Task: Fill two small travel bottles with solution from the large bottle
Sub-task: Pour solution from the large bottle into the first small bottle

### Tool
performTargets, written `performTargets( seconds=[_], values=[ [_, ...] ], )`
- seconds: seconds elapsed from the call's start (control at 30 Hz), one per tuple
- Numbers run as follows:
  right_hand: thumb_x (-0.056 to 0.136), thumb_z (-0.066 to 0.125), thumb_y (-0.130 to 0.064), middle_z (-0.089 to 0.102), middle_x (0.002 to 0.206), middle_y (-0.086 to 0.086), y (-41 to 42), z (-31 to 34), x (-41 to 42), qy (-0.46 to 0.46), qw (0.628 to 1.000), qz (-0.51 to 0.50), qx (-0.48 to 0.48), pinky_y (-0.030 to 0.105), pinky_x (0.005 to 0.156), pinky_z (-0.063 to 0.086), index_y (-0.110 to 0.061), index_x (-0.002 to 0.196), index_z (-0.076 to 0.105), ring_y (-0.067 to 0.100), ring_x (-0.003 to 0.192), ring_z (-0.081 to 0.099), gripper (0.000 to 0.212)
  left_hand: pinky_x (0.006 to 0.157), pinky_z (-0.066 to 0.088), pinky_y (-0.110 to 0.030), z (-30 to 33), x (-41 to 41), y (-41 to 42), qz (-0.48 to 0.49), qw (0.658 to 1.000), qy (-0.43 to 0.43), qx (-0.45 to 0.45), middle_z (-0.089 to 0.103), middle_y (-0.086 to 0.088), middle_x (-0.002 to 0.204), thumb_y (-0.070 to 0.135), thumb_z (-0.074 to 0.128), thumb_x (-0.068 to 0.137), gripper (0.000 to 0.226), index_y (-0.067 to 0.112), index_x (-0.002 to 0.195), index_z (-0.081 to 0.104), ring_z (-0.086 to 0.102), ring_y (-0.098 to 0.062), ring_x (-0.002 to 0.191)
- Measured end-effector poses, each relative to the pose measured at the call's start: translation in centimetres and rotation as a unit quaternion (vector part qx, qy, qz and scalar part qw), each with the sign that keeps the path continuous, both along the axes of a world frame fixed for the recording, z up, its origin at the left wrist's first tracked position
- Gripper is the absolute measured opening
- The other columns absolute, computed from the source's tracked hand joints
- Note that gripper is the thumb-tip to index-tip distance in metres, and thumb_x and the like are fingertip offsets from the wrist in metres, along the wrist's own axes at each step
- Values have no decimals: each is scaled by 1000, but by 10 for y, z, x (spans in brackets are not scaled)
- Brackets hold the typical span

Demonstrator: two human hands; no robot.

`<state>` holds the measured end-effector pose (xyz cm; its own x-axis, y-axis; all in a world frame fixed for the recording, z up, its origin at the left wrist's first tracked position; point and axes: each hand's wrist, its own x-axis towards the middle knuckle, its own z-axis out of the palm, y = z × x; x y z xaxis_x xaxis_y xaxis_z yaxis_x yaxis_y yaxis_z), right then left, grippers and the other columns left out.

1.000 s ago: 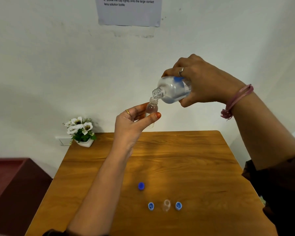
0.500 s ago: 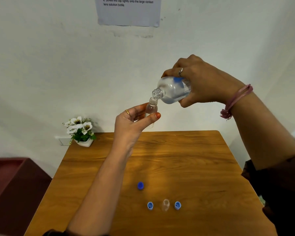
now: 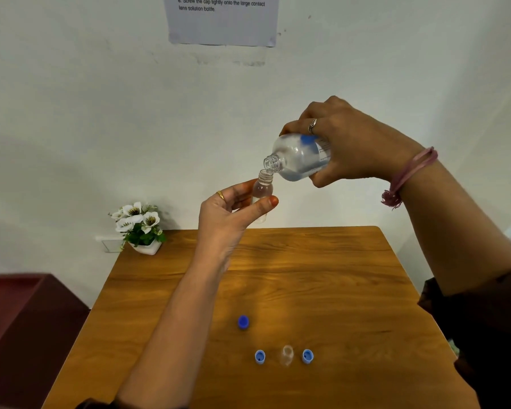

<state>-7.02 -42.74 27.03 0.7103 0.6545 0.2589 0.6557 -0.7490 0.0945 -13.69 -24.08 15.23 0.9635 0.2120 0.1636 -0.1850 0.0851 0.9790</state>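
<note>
My left hand pinches a small clear travel bottle upright in the air, between thumb and fingers. Above it, my right hand grips the large clear solution bottle, tipped down to the left with its open neck right at the small bottle's mouth. A second small clear bottle stands uncapped on the wooden table. Two light blue caps lie on either side of it, and a darker blue cap lies a little farther back.
A small white pot of white flowers stands at the table's far left corner against the wall. A printed instruction sheet hangs on the wall above. A dark red piece of furniture stands left of the table.
</note>
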Motion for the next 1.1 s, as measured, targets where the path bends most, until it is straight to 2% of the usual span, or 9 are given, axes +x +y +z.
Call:
performTargets(
  seconds=[0.23, 0.43, 0.83, 1.1],
  values=[
    [64, 83, -28, 52, 124, 5, -1, -3, 0, 5, 1000, 0, 6, 38, 89, 43, -23, 138, 43, 26, 113, 42, 85, 92, 54, -34, -1, -1, 0, -5, 1000, 2, 2, 76, 4, 99, 29, 86, 60, 42, 22, 100, 76, 68, -20, 104],
    [64, 83, -29, 52, 125, 6, -2, -3, 0, 0, 1000, 2, 2, 37, 89, 42, -23, 138, 44, 26, 113, 41, 85, 95, 53, -40, 0, -3, -1, -5, 1000, 2, 1, 76, 3, 99, 31, 85, 59, 41, 25, 98, 76, 67, -23, 105],
    [64, 83, -29, 52, 124, 5, -3, -1, -3, -5, 1000, 5, 3, 38, 89, 43, -23, 138, 43, 25, 113, 41, 85, 94, 54, -41, 0, -6, -1, -5, 1000, -1, 5, 76, 2, 99, 33, 85, 58, 43, 23, 99, 76, 67, -25, 104],
    [64, 83, -29, 51, 125, 4, -4, -2, -4, 1, 1000, 10, 10, 36, 90, 41, -23, 139, 43, 24, 114, 40, 85, 94, 54, -37, -1, -8, 0, -5, 1000, -2, 4, 76, 4, 100, 32, 86, 60, 45, 22, 102, 75, 67, -20, 105]
  ],
)
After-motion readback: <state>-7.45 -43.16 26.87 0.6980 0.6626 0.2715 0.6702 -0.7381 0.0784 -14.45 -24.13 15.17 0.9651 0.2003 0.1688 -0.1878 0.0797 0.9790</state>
